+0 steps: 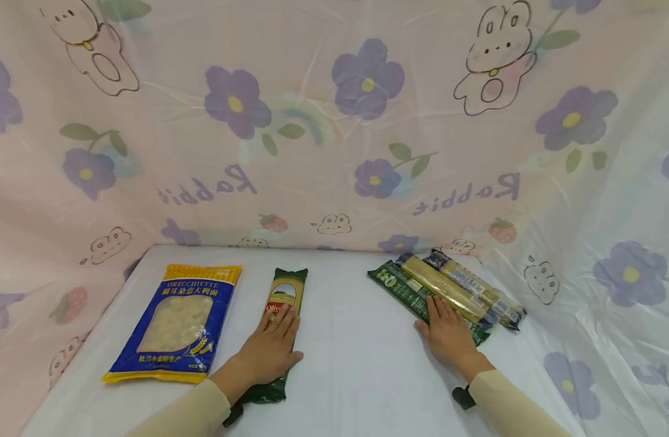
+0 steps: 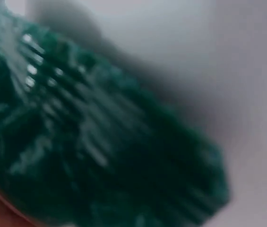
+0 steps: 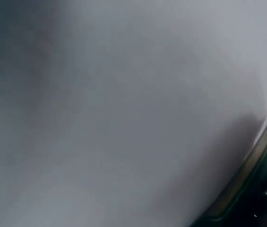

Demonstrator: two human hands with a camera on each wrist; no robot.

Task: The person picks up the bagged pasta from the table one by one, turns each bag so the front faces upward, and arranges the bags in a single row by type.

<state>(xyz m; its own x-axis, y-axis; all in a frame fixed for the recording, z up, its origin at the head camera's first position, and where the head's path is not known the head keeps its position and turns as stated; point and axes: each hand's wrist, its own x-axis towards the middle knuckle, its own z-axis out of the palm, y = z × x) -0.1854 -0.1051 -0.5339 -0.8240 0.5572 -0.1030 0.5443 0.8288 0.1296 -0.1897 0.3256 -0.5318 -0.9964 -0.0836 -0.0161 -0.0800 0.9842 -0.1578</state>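
Note:
In the head view my left hand [image 1: 271,349] lies over a long green packet of Olive-labelled pasta [image 1: 292,284], fingers extended along it. The packet's crimped green end [image 2: 105,137] fills much of the left wrist view, blurred. My right hand [image 1: 448,331] rests palm down on another green packet [image 1: 404,292], its fingers stretched forward. Against that packet lies a spaghetti packet [image 1: 435,278] with a clear, yellowish middle and dark ends. A similar packet [image 1: 471,284] lies at its outer side. A green packet edge [image 3: 239,194] shows at the right wrist view's lower right corner.
A blue and yellow bag of orecchiette [image 1: 176,321] lies flat at the left of the white table [image 1: 348,364]. A patterned cloth curtain [image 1: 312,145] hangs behind the table and along both sides. Dark straps [image 1: 463,397] show at the wrists.

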